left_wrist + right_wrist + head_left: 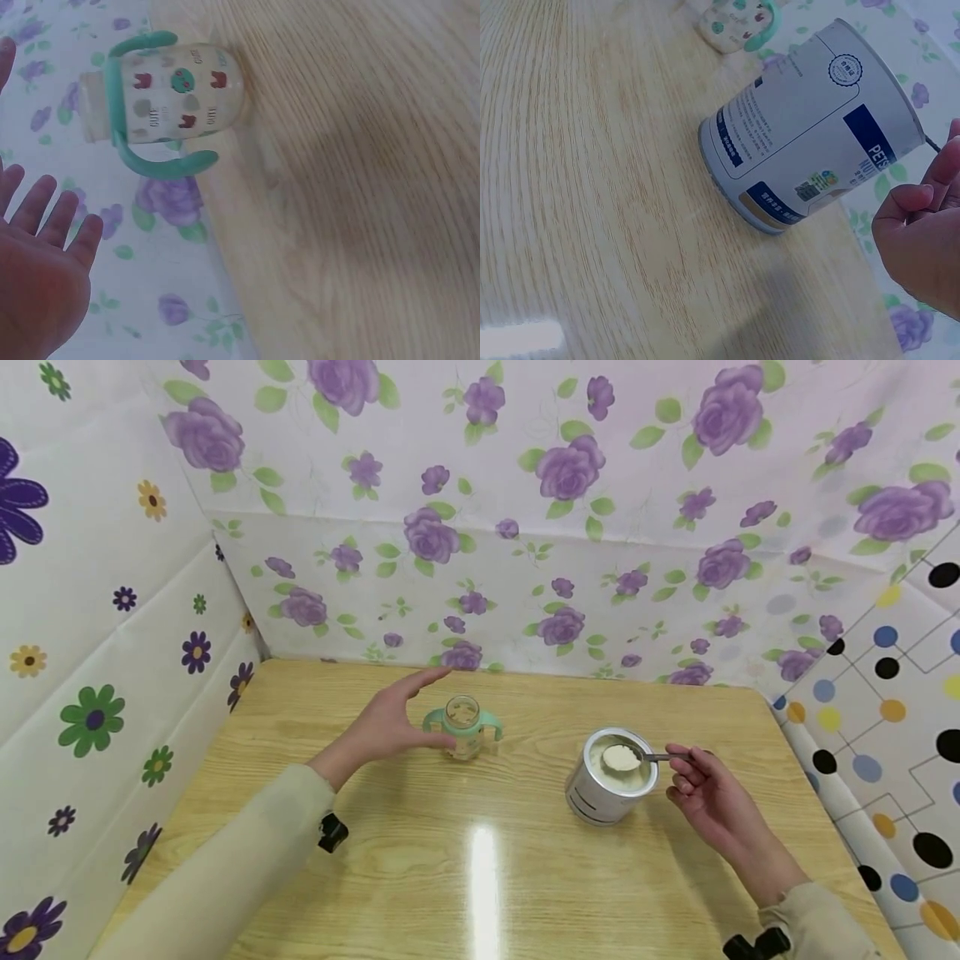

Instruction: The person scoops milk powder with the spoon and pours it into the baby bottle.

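A clear baby bottle (467, 745) with a mint-green collar and two mint handles stands uncapped on the table; small printed pictures (182, 80) show on its side. Beside it my left hand (384, 724) is spread, thumb and fingers apart, holding nothing. In the left wrist view, a gap shows between the fingers (58, 217) and the bottle. My right hand (712, 797) pinches the dark handle of a metal spoon (666, 757). A heap of pale powder (622, 757) fills the spoon's bowl, over the open mouth of a white tin (596, 795) with more powder inside.
The wooden table (397, 860) has a bright glare streak near its front. A floral cloth (517, 568) hangs along the back edge, with patterned cloths at the left and right sides. Dark blue labels (866, 135) mark the tin's side.
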Tool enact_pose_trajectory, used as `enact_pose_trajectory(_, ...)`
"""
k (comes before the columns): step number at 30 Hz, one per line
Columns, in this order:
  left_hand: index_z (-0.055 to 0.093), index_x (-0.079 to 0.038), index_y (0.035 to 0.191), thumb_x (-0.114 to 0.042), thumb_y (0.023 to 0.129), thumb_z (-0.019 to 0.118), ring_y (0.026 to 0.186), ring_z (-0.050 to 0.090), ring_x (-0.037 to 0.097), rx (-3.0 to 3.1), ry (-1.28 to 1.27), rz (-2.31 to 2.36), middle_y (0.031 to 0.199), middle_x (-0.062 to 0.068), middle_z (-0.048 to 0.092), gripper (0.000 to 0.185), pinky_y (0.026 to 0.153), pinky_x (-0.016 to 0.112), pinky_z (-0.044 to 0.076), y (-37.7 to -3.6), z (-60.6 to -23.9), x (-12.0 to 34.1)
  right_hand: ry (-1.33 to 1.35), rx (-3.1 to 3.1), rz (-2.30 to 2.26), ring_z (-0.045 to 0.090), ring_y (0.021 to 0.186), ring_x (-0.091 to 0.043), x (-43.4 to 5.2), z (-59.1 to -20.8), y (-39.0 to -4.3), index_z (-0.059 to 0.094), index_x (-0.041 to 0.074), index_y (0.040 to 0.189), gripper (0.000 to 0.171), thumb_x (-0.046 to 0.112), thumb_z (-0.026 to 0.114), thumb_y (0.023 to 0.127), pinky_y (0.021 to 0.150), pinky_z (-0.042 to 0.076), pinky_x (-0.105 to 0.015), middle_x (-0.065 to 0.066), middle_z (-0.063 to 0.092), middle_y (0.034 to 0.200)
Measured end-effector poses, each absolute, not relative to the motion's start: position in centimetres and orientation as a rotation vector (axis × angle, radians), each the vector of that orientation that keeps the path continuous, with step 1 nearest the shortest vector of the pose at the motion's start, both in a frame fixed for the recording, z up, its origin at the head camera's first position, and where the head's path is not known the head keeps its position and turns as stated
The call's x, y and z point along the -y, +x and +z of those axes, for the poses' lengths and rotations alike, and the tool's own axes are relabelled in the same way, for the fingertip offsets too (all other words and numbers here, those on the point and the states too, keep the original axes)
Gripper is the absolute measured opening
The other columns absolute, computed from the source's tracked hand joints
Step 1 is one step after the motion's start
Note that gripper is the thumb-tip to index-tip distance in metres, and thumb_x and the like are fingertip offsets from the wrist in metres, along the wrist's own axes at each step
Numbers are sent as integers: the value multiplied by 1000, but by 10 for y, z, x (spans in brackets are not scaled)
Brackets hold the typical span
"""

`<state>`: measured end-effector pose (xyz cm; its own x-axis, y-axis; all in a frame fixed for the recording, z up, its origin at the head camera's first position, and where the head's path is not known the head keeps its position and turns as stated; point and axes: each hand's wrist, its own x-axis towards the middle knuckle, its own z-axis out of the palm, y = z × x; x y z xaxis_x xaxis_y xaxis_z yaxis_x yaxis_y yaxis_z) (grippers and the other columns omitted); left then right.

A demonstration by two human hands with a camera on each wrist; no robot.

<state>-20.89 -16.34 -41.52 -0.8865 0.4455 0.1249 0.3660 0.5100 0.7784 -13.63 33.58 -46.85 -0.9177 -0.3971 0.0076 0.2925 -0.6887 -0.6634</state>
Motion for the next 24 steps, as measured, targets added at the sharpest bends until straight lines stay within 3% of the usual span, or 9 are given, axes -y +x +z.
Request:
enact_pose_trajectory(13, 40, -20, 166, -27, 86, 94, 156, 37, 33, -2456, 627, 1497, 169, 4, 42, 97, 128, 53, 28, -237, -468, 160, -175, -1022, -2588, 65, 77, -15, -333, -472, -136, 77, -1, 123, 58, 22, 24, 120, 77, 52, -29, -5, 82, 104)
enact_pose_trajectory(24, 52, -18, 158, -22, 87, 93, 136, 57, 29, -2396, 569, 1565, 150, 7, 61, 82, 118, 54, 43, -241, -487, 150, -175, -1020, -2595, 64, 77, -15, -334, -472, -135, 77, -1, 124, 58, 22, 24, 120, 77, 52, -29, -5, 82, 104)
